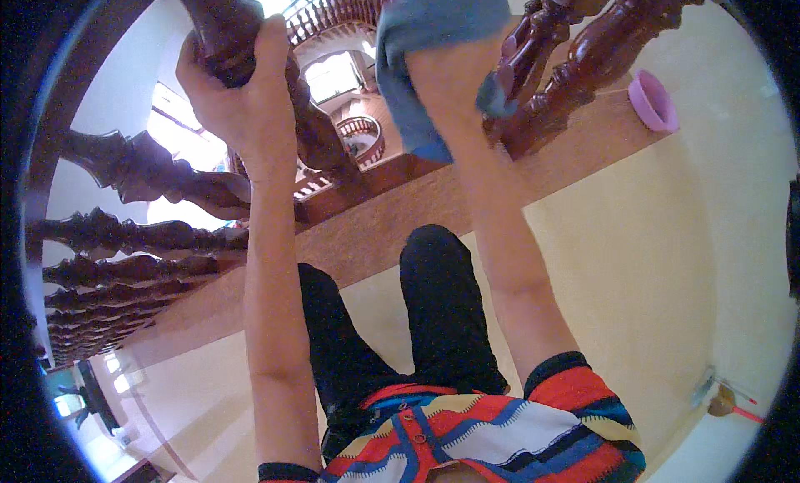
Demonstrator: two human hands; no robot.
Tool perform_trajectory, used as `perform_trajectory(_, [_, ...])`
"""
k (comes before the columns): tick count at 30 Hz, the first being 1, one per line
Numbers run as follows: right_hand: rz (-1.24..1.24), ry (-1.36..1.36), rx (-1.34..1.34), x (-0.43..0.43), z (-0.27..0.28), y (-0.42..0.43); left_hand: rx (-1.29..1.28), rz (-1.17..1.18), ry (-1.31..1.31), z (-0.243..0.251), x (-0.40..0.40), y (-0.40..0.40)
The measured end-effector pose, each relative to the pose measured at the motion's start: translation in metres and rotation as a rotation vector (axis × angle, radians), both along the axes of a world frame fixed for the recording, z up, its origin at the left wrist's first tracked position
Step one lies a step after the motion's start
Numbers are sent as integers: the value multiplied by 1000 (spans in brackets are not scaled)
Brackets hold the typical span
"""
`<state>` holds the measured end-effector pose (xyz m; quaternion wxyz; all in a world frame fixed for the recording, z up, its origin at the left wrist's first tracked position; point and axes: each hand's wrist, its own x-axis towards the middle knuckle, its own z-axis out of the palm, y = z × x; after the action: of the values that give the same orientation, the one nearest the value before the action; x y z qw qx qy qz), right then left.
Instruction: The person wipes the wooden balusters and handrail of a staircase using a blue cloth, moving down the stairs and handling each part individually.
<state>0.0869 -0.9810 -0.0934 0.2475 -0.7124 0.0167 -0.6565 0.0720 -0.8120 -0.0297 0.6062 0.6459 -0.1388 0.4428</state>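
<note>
My left hand [240, 89] is wrapped around a dark turned wooden baluster [228, 20] of a staircase-style railing, thumb on its right side. My right hand [453, 76] is blurred and mostly covered by a blue-grey cloth [444, 23], which drapes over it and hangs down on its left. Beside that hand, at the right, stand glossy thick turned posts [603, 48]. Part of the cloth shows near the foot of one post. Between my hands another baluster [315, 133] meets the wooden base rail [400, 173].
More balusters [144, 230] run down the left side. A pink plastic basin [651, 101] sits on the brown floor border at right. A broom and dustpan-like items [722, 398] lie by the wall, lower right. Through the railing, lower floors and a curved balustrade [362, 136] show below.
</note>
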Motion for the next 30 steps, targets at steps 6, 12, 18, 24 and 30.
perform_trajectory(6, [375, 416, 229, -32, -134, -20, -66, 31, -37, 3, -2, -20])
perform_trajectory(12, [449, 368, 445, -57, -127, -48, -22, 88, -37, 2, -4, -18])
perform_trajectory(18, [62, 58, 205, -24, -13, -114, -11, 64, 3, 2, -8, -14])
perform_trajectory(24, [-48, 261, 207, 13, -57, -170, 4, 112, -21, -2, 1, -11])
perform_trajectory(30, [195, 339, 321, -31, -125, -136, -19, 133, -16, 1, -7, -18])
